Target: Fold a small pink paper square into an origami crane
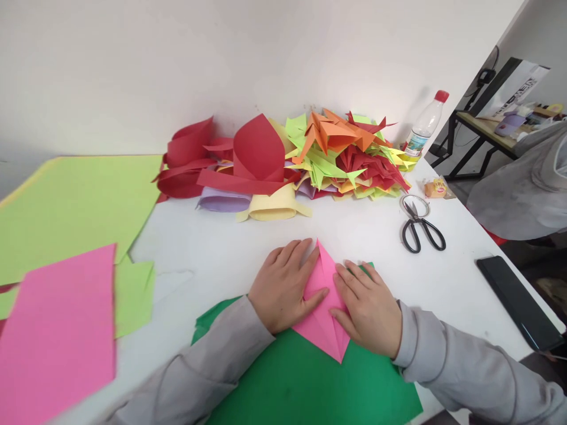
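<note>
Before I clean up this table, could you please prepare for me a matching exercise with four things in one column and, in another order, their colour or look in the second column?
Column one:
1. Scissors
2. Plastic bottle
3. Folded paper under the left hand and the right hand
4. Large paper beneath the folded paper

Column two:
A. Transparent and red-capped
B. Green
C. Black-handled
D. Pink

Right pairs: 1-C, 2-A, 3-D, 4-B.
</note>
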### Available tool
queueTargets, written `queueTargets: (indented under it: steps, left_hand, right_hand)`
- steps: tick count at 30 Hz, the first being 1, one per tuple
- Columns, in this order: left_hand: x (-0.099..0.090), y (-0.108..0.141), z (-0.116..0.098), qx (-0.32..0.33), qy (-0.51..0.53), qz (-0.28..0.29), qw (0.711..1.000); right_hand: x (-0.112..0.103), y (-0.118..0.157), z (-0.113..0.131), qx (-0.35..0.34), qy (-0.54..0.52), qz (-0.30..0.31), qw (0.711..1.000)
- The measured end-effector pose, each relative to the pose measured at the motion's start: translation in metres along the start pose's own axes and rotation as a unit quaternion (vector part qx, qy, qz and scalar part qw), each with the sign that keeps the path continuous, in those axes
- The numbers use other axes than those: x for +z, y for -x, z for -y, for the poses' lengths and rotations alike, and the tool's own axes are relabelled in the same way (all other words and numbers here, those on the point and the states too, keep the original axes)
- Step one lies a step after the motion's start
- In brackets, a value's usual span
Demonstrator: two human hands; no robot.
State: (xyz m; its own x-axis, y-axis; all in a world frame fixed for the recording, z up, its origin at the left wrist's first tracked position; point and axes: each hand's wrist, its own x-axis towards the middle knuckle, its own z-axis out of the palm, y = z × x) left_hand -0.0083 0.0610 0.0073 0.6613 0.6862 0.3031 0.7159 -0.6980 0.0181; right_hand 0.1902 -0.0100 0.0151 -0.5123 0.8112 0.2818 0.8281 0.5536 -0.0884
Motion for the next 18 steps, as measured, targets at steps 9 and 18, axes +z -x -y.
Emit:
queueTargets:
  steps: [9, 18]
  left_hand:
    - [0.0027, 0.0015, 0.0011, 0.027, 0.031, 0.006, 0.999]
    - [0.0021, 0.0003, 0.0021, 0.022, 0.042, 0.018, 0.999]
  right_hand:
    - [-0.0005, -0.0031, -0.0054, 0.041, 0.009, 0.009, 0.999]
    - [0.0021, -0.0026, -0.0082, 0.056, 0.009, 0.016, 0.998]
